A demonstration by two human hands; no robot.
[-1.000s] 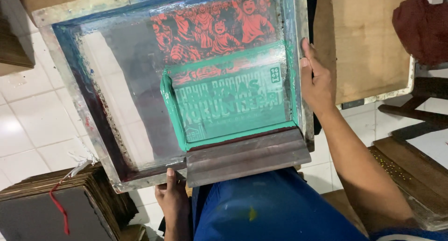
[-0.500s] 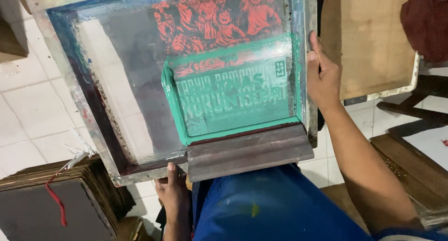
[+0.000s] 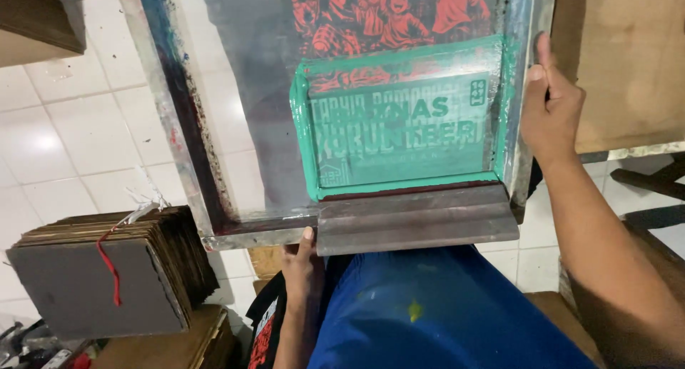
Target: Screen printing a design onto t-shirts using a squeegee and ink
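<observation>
**Screen frame held at two edges, squeegee at near edge**

While both hands grip it, the printing screen frame [image 3: 182, 137] sits tilted over the person's lap, above blue trousers [image 3: 442, 312]. Right hand [image 3: 551, 101]: fingers closed around the right side rail of the frame, thumb pointing up along the rail's inner edge. Left hand [image 3: 303, 265]: clamped on the near bottom rail from beneath, thumb tip visible on the rail just left of the squeegee; remaining fingers hidden under the frame.

Squeegee [image 3: 417, 219]: wooden, dark-stained, lying flat along the near edge of the mesh, touching the band of green ink [image 3: 399, 130]. Green ink covers a rectangular patch in the lower right of the mesh. Red figure artwork [image 3: 389, 16] shows above the green patch.

Surroundings: stack of dark cardboard sheets [image 3: 107, 276] tied with red string at lower left, on a wooden surface. White floor tiles [image 3: 64, 140] behind. Wooden board [image 3: 628, 62] at upper right, beside the right hand.
</observation>
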